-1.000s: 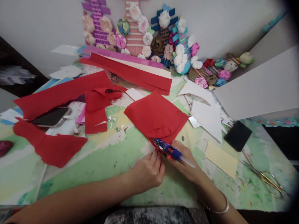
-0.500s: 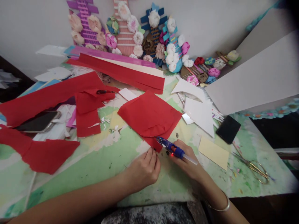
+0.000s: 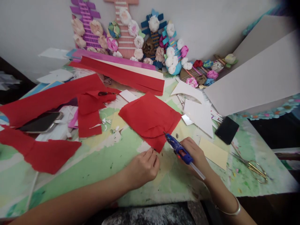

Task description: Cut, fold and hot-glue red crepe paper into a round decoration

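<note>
In the head view a blue hot glue gun [image 3: 179,148] is gripped in my right hand [image 3: 194,153], its nozzle at the lower right edge of a red crepe paper piece [image 3: 150,115]. A clear glue stick [image 3: 198,171] sticks out of its back end. My left hand [image 3: 146,165] is closed, with fingertips pinched at the paper's lower corner, where a small dark spot shows. The red piece lies roughly diamond-shaped on the table, with a folded flap along its lower side.
Red paper strips [image 3: 53,93], a scrap [image 3: 51,154] and a phone [image 3: 41,122] lie at left. On the right are white card pieces [image 3: 199,115], a black flat object [image 3: 227,130], yellow paper [image 3: 214,153] and gold-handled scissors [image 3: 256,170]. Flower-decorated crafts [image 3: 126,34] lean against the wall.
My right hand has moved right with the glue gun, drawing its nozzle from over the folded flap to the paper's right edge. My left hand stays at the corner.
</note>
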### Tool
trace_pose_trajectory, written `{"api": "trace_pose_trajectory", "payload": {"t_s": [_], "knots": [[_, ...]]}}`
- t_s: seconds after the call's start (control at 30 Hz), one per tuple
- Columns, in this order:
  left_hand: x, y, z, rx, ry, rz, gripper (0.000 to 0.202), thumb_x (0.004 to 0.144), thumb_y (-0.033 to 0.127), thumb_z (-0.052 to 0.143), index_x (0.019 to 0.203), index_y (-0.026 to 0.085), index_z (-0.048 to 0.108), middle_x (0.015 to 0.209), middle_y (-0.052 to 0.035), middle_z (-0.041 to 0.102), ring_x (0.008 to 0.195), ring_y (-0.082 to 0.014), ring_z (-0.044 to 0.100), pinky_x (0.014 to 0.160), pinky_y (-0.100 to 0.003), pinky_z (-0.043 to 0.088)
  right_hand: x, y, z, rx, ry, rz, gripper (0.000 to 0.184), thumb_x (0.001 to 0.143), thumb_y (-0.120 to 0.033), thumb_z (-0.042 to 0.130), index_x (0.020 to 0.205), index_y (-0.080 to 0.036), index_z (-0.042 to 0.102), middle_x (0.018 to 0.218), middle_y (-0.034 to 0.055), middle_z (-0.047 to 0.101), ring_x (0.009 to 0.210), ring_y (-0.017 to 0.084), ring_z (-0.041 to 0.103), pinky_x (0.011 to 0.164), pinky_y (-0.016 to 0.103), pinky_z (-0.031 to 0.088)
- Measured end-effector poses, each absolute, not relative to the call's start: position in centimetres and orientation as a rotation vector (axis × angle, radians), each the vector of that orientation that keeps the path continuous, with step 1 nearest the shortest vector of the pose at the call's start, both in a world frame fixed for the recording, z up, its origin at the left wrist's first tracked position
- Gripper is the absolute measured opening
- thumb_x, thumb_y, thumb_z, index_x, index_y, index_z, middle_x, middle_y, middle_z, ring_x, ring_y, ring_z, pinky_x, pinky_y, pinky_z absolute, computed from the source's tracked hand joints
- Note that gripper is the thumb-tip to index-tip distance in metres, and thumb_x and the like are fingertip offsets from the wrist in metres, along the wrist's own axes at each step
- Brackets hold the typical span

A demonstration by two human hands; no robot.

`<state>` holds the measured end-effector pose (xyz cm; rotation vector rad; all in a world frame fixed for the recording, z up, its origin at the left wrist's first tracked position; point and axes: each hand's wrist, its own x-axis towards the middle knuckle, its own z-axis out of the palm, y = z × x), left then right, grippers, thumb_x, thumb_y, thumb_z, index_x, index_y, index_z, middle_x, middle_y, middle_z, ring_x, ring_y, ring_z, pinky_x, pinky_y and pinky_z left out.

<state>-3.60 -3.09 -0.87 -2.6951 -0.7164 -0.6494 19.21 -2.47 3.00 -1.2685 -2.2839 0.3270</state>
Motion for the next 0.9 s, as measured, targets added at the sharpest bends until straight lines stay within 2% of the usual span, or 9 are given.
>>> {"api": "trace_pose_trajectory", "payload": {"t_s": [0.1, 0.23, 0.37, 0.47, 0.53, 0.6, 0.73, 0.8, 0.9], "knots": [[-3.9, -2.8, -0.5, -2.756, -0.722, -0.722, 0.018, 0.085, 0.007, 0.045, 0.082, 0.007, 0.063, 0.077, -0.0126, 0.068, 0.077, -0.0225, 0.067, 0.059, -0.030, 0.055, 20.3, -2.8, 2.7, -1.477, -2.289, 0.213, 0.006, 0.087, -0.023, 0.046, 0.085, -0.018, 0.049, 0.076, 0.0049, 0.053, 0.069, 0.018, 0.049, 0.060, 0.028, 0.037], [-5.0, -1.4, 0.6, -2.759, -0.831, -0.936, 0.018, 0.086, 0.011, 0.049, 0.072, 0.014, 0.060, 0.060, -0.0023, 0.061, 0.057, -0.0135, 0.060, 0.055, -0.025, 0.051, 22.9, -2.1, 1.7, -1.943, -2.161, 0.032, 0.019, 0.079, -0.034, 0.055, 0.085, -0.018, 0.047, 0.073, 0.0045, 0.054, 0.064, 0.020, 0.052, 0.055, 0.028, 0.034], [-7.4, 1.6, 1.5, -2.513, -1.067, -1.156, 0.010, 0.085, 0.014, 0.054, 0.082, 0.014, 0.063, 0.072, -0.0045, 0.067, 0.066, -0.0152, 0.064, 0.062, -0.027, 0.054, 26.6, -1.0, 0.8, -2.230, -2.027, -0.016, 0.024, 0.076, -0.037, 0.057, 0.085, -0.017, 0.050, 0.071, 0.0055, 0.056, 0.064, 0.021, 0.054, 0.055, 0.029, 0.036], [-9.5, 4.0, 1.5, -2.490, -1.208, -1.197, 0.017, 0.084, 0.010, 0.051, 0.096, 0.013, 0.064, 0.090, -0.0080, 0.070, 0.084, -0.0190, 0.066, 0.076, -0.033, 0.056, 27.8, -1.3, 0.9, -2.281, -2.076, -0.252, 0.028, 0.076, -0.037, 0.060, 0.090, -0.014, 0.056, 0.084, 0.0142, 0.061, 0.077, 0.027, 0.056, 0.063, 0.036, 0.041], [-10.6, 5.1, 1.3, -2.628, -1.164, -1.144, 0.025, 0.083, 0.006, 0.048, 0.102, 0.014, 0.063, 0.103, -0.0094, 0.069, 0.103, -0.0221, 0.063, 0.092, -0.040, 0.052, 26.9, -2.1, 1.5, -2.206, -2.059, -0.487, 0.032, 0.078, -0.036, 0.061, 0.098, -0.011, 0.057, 0.099, 0.0204, 0.060, 0.090, 0.033, 0.054, 0.070, 0.042, 0.042], [-11.2, 5.6, 1.1, -2.794, -1.090, -1.026, 0.031, 0.083, 0.006, 0.047, 0.109, 0.015, 0.061, 0.114, -0.0099, 0.066, 0.118, -0.0244, 0.055, 0.103, -0.046, 0.043, 24.6, -2.9, 2.3, -1.928, -2.109, -0.510, 0.031, 0.082, -0.031, 0.059, 0.105, -0.012, 0.056, 0.109, 0.0211, 0.058, 0.099, 0.033, 0.051, 0.077, 0.046, 0.043], [-11.2, 5.7, 0.8, -2.996, -1.051, -0.770, 0.041, 0.083, 0.016, 0.052, 0.123, 0.012, 0.053, 0.128, -0.0137, 0.058, 0.130, -0.0270, 0.044, 0.110, -0.050, 0.034, 18.3, -3.3, 2.9, -1.269, -2.446, -0.010, 0.017, 0.087, -0.021, 0.055, 0.102, -0.014, 0.055, 0.101, 0.0145, 0.059, 0.095, 0.025, 0.052, 0.079, 0.038, 0.046], [-11.0, 5.6, 0.6, -3.042, -1.045, -0.690, 0.048, 0.083, 0.020, 0.055, 0.129, 0.012, 0.048, 0.132, -0.0145, 0.055, 0.132, -0.0277, 0.041, 0.111, -0.051, 0.032, 15.7, -2.8, 2.3, -1.162, -2.531, 0.071, 0.013, 0.087, -0.021, 0.055, 0.097, -0.013, 0.057, 0.097, 0.0137, 0.060, 0.092, 0.024, 0.051, 0.076, 0.037, 0.045], [-10.9, 5.5, 0.2, -3.078, -1.054, -0.632, 0.053, 0.083, 0.023, 0.055, 0.135, 0.014, 0.043, 0.137, -0.0137, 0.051, 0.133, -0.0272, 0.039, 0.112, -0.050, 0.031, 13.0, -1.7, 1.0, -1.223, -2.554, 0.012, 0.012, 0.085, -0.024, 0.056, 0.086, -0.012, 0.058, 0.088, 0.0126, 0.059, 0.085, 0.024, 0.049, 0.072, 0.036, 0.043]]}}
